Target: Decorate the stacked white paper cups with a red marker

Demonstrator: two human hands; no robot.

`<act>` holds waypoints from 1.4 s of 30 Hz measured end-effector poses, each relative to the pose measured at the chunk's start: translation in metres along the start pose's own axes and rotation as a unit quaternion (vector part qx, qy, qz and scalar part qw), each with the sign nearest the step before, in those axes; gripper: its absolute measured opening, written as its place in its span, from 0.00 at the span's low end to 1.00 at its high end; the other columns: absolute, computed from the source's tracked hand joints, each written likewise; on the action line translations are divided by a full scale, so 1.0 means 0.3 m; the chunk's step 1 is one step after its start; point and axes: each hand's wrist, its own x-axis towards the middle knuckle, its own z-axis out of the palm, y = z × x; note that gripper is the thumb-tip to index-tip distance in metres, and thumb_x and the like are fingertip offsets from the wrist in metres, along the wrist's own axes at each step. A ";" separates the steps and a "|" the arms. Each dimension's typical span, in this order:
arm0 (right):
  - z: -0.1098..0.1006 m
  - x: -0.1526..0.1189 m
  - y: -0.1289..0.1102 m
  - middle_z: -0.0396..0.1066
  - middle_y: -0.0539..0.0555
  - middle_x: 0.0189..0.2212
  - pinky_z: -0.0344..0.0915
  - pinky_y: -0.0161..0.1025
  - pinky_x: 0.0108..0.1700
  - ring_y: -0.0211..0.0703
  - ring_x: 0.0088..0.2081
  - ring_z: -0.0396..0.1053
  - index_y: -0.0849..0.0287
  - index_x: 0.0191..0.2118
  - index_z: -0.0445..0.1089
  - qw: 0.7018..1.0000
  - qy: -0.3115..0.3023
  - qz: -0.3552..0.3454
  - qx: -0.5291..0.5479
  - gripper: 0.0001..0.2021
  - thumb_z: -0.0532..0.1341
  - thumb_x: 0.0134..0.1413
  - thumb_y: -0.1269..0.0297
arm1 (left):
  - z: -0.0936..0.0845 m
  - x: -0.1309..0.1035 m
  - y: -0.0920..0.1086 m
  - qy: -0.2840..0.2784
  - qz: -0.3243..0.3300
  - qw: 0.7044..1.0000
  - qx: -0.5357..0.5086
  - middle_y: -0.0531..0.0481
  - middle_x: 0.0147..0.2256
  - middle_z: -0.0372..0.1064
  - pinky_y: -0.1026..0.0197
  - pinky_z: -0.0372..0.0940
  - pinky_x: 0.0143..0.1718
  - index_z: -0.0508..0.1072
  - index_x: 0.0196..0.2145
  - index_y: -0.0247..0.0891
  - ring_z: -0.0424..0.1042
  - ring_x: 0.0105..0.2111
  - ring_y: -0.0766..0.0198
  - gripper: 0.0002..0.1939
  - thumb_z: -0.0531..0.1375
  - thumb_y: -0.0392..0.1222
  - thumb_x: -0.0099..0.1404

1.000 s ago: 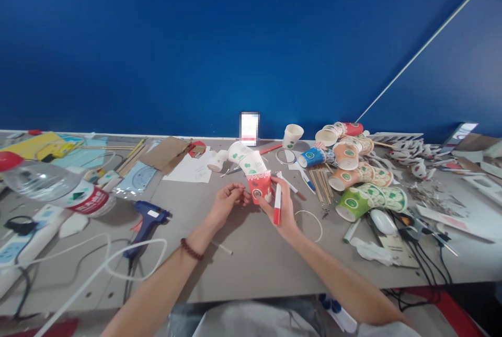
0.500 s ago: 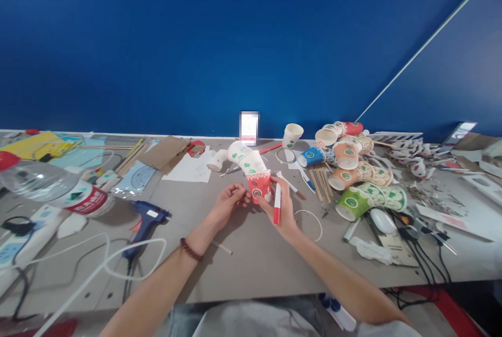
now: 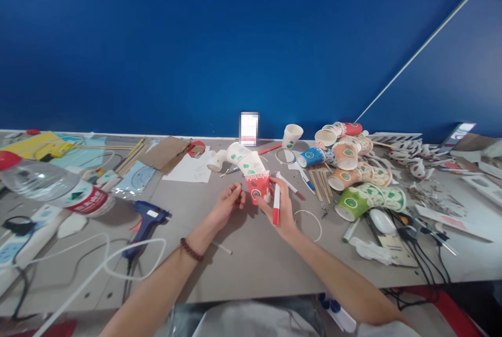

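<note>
My right hand (image 3: 283,205) holds a red patterned paper cup (image 3: 254,186) low over the table. Tucked in the same hand is a white marker with a red end (image 3: 276,204). A white paper cup with green leaves (image 3: 252,163) meets the red cup's rim, and other white cups (image 3: 236,153) continue behind it in a curved row. Just left of the red cup, apart from it, is my left hand (image 3: 227,205). Its fingers are curled in, and nothing shows between them.
To the left lie a blue glue gun (image 3: 147,224), a large plastic bottle (image 3: 58,188) and a power strip (image 3: 27,240). Rows of coloured paper cups (image 3: 355,202) lie on the right, beside wooden sticks (image 3: 320,185). One white cup (image 3: 292,136) stands near the blue wall.
My left hand has drawn slightly left, away from the red cup, and its fingers have curled in more. My right hand keeps the cup and marker nearly in place.
</note>
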 end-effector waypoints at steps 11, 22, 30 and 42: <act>-0.002 0.001 -0.008 0.70 0.60 0.49 0.71 0.46 0.45 0.49 0.46 0.72 0.57 0.54 0.61 1.000 -0.009 -0.009 -0.001 0.27 0.66 0.50 0.54 | 0.026 -0.016 0.026 0.017 0.001 1.000 -0.001 0.58 0.16 0.57 0.63 0.56 0.22 0.62 0.23 0.39 0.56 0.17 0.70 0.26 0.63 0.65 0.55; -0.003 -0.003 -0.010 0.71 0.59 0.48 0.71 0.45 0.44 0.50 0.44 0.73 0.56 0.54 0.60 1.000 -0.020 0.017 0.002 0.28 0.67 0.49 0.55 | 0.014 -0.003 0.016 0.022 -0.010 0.999 -0.044 0.55 0.23 0.66 0.66 0.61 0.26 0.70 0.28 0.36 0.63 0.21 0.71 0.18 0.68 0.53 0.55; -0.006 -0.003 -0.008 0.70 0.59 0.49 0.70 0.46 0.45 0.52 0.46 0.72 0.55 0.54 0.59 1.000 -0.021 0.004 -0.001 0.27 0.66 0.51 0.54 | 0.005 -0.002 0.020 0.049 -0.022 0.999 -0.008 0.53 0.21 0.69 0.66 0.55 0.21 0.72 0.26 0.35 0.59 0.17 0.73 0.15 0.69 0.49 0.55; 0.003 -0.015 -0.012 0.69 0.61 0.53 0.71 0.47 0.48 0.51 0.50 0.72 0.56 0.55 0.59 0.999 -0.039 0.004 -0.007 0.28 0.66 0.50 0.58 | 0.017 -0.002 -0.001 0.062 -0.012 0.995 -0.080 0.50 0.33 0.74 0.60 0.68 0.33 0.68 0.39 0.39 0.73 0.30 0.64 0.23 0.71 0.50 0.51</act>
